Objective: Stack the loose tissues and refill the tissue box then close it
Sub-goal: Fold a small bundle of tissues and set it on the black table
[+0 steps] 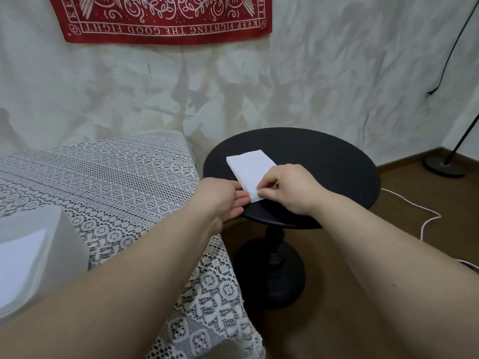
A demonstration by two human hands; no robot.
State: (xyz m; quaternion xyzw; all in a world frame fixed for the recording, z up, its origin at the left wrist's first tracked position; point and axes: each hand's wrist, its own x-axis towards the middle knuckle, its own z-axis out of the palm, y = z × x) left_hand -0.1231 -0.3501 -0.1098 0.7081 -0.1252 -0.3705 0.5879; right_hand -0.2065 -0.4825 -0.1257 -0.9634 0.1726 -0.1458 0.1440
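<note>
You are at the stacking step: your right hand (290,187) pinches the near corner of the tissue stack (250,174), your left hand (223,200), fingers straight, steadies its near edge. Next, lift the stack whole toward the tissue box (39,255) left of your left forearm.

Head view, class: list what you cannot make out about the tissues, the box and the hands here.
- Tissue stack: the near end is covered by the right hand, so its grip is unclear.
- Left hand: fingertips hidden behind the stack's edge.
- Tissue box: cut off by the left frame edge and blurred; contents uncertain.
- Red banner: top cropped.
</note>
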